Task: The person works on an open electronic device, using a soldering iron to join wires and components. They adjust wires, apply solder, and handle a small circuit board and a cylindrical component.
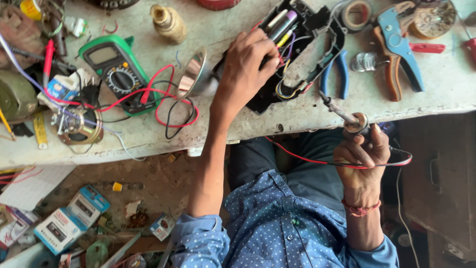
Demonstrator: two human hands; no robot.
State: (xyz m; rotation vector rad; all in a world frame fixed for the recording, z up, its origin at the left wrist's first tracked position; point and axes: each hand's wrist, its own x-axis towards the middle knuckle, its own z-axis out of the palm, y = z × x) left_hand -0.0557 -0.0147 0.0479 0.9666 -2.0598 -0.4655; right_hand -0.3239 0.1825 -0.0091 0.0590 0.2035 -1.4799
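At the near edge of the pale worktop [446, 89] lies the opened black plastic torch casing [297, 59], wires and cells exposed, silver reflector cone [193, 74] beside it. Left hand [248, 64] presses down on it, fingers curled among the coloured wires, its grip pinching what I cannot tell. Right hand [364, 154], closed around the soldering iron [342, 111], holds the tip just beside the casing. Judged well: steady the casing, keep the tip off loose insulation. Green multimeter [116, 69] sits well apart

Green multimeter [115, 69], blue dotted shirt [277, 228]
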